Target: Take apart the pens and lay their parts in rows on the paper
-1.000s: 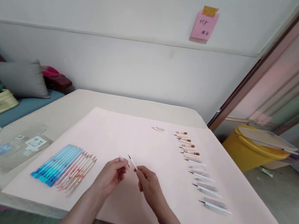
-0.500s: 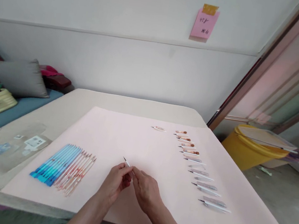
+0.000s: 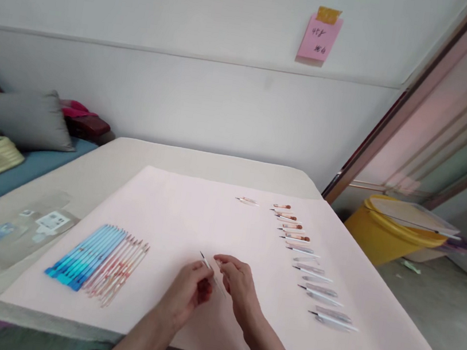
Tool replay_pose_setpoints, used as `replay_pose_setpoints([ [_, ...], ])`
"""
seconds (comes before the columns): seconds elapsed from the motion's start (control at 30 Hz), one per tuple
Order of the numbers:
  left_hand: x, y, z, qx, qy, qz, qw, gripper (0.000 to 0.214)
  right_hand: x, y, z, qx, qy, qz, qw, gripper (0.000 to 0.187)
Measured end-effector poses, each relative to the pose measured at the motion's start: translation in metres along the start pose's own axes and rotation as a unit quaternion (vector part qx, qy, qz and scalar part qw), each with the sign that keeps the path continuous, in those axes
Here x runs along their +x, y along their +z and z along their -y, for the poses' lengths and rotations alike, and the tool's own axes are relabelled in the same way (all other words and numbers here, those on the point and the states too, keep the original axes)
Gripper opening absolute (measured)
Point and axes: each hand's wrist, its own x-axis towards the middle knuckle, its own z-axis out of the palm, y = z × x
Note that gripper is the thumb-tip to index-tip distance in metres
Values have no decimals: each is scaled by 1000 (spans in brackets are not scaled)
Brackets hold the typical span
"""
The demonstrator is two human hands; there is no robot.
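My left hand (image 3: 189, 287) is closed, pinching a thin white pen refill (image 3: 218, 283) whose dark tip points up and away to the left. Just to its right is my right hand (image 3: 239, 285), thumb and forefinger together at a small pale piece too unclear to name. Both hands are above the pink sheet (image 3: 185, 209) near its front. Several blue pens (image 3: 90, 253) and pink-and-white pens (image 3: 118, 269) lie side by side on the left. Along the right runs a column of pen parts (image 3: 321, 291), with dark-tipped white refills beside clear barrels; bear-like figures show on the farther ones.
Another small group of pen parts (image 3: 248, 201) lies toward the back. Clear plastic packaging (image 3: 30, 227) with labels rests on the left of the table. Beyond the right edge stands a yellow bin (image 3: 390, 232). A grey cushion (image 3: 28, 120) is at far left.
My right hand has moved right, apart from the left hand. The left hand has shifted slightly right with the refill, and more of the refill's length shows.
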Motion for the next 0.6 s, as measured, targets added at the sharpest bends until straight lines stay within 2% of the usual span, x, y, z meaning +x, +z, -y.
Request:
replay_pose_setpoints([
  [0.1,-3,9,14,-2,-10,21,1000,16,1,4,-5,18,0,-17,1000,28],
  [0.23,-2,9,18,-12,11,6,1000,18,5,8,-14,15,-34,-30,999,4],
  [0.27,-1,8,17,-10,15,1,1000,18,6,9,-16,18,-33,-25,999,3],
  [0.43,0,6,11,-15,38,-37,998,16,0,10,-12,63,-5,10,998,17],
  [0.53,2,3,8,-29,52,-49,997,18,-8,8,-4,112,8,66,992,31],
  [0.6,4,1,8,-37,61,-53,996,19,-11,7,0,118,10,109,987,34],
])
